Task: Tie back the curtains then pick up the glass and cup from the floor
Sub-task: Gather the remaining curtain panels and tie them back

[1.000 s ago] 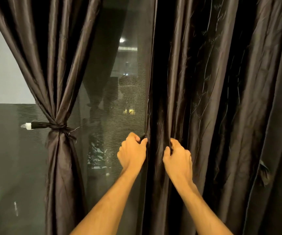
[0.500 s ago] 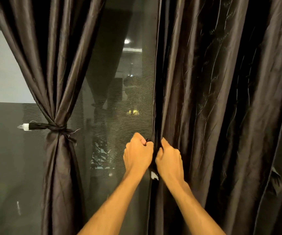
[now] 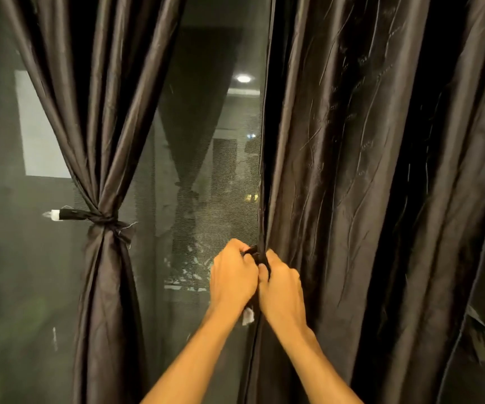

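Left hand (image 3: 232,275) and right hand (image 3: 282,290) close together, each grip curled tight on the dark tie (image 3: 253,251) at the edge of the right curtain (image 3: 352,199). Left curtain (image 3: 104,141) already tied back.

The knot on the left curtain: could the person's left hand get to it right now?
Probably yes: nothing stands between the knot and the left hand. But that hand is busy, gripping the dark tie at the right curtain's edge.

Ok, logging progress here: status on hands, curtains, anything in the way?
Left hand, right hand both grip dark tie at right curtain edge. Left curtain tied back; right one hangs loose. Nothing blocking; glass, cup out of view.
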Motion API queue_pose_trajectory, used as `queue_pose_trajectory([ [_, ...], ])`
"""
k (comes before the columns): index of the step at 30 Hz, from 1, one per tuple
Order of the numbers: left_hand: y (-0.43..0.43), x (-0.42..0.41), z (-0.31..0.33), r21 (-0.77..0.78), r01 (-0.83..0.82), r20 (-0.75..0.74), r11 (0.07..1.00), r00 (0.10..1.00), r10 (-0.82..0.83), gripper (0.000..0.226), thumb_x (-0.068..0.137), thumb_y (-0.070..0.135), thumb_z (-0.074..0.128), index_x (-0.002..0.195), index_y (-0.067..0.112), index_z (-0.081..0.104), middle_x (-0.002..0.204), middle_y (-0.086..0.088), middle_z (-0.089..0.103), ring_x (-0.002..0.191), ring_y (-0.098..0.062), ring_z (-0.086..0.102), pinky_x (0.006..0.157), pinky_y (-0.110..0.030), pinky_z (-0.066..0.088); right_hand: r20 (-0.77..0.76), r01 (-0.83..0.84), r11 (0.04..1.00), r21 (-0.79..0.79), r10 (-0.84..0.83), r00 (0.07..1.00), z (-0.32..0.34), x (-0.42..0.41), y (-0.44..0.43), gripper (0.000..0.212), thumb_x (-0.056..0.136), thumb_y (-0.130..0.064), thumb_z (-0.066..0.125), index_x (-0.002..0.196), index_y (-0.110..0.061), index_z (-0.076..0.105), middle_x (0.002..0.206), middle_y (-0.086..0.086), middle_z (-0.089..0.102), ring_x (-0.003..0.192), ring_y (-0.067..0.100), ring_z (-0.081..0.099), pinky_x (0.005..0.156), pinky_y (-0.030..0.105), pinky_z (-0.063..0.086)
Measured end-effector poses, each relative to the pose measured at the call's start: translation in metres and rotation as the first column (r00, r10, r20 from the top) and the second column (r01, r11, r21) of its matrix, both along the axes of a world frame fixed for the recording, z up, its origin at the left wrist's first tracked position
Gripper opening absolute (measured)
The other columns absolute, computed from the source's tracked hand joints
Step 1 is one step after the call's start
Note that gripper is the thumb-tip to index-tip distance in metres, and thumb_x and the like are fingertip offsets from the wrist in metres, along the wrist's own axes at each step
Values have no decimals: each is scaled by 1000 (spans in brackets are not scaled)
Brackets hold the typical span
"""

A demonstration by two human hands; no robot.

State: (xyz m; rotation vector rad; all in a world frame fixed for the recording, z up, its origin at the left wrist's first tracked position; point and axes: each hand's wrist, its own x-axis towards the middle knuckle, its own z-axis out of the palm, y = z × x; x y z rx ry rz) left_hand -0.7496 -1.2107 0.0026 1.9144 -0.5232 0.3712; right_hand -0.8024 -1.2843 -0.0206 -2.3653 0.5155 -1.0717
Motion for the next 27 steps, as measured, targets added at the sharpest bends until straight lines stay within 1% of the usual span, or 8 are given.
queue_pose_trajectory([
  [3,-1,-9,2,81,-6,-1,997,1000,6,10,87,25,46,80,22,54,76,6,58,68,-11,52,57,-32,34,-21,-44,998,-49,43,999,1,-7,-1,43,101,-20,42,143,-17,41,110,8,68,105,27,64,82,38,50],
  [7,-10,-19,7,140,-12,-25,990,1000,16,27,86,44,46,74,20,52,72,7,55,72,-20,54,59,-33,34,-67,-51,992,-112,44,997,-1,-9,2,36,100,-25,47,135,-17,50,118,-2,67,107,17,65,88,33,51],
  [11,-18,-18,7,166,-25,-49,986,998,34,40,88,54,46,103,19,58,104,-5,64,102,-32,56,76,-35,37,-100,-75,994,-77,67,993,-3,-13,1,28,97,-23,48,123,-15,57,111,1,69,102,19,66,84,33,51],
  [16,-21,-12,6,180,-58,34,982,998,53,26,95,37,42,84,16,51,97,-9,63,96,-34,57,70,-37,37,-72,-296,955,-30,293,953,-8,-20,-16,71,89,-16,57,152,-28,28,123,-2,66,107,18,65,83,36,54],
  [18,-23,-13,5,198,-90,75,976,994,77,24,97,32,37,83,16,50,95,-9,63,90,-33,57,69,-38,39,-75,-307,950,-57,303,950,-9,-24,-24,70,90,-18,55,152,-35,27,122,-3,67,104,16,65,81,34,54],
  [21,-27,-16,2,259,-150,147,954,983,114,23,98,28,34,96,15,53,103,-12,64,94,-35,58,72,-40,39,118,-143,978,-149,161,980,-15,-33,-32,32,92,-27,55,123,-34,61,103,-8,71,93,13,66,76,32,54],
  [23,-30,-17,0,283,-182,182,942,974,133,24,98,27,35,103,14,54,107,-13,64,98,-37,59,75,-41,41,312,63,992,-106,-27,950,-19,-41,-37,4,91,-31,59,90,-32,63,81,-12,63,77,10,62,63,30,51],
  [27,-36,-22,-5,271,-194,224,943,965,134,19,96,26,37,93,14,53,98,-8,66,89,-32,61,70,-38,40,540,329,943,59,-307,784,-25,-58,-57,26,83,-31,69,88,-31,44,83,-13,45,78,5,40,58,20,37],
])
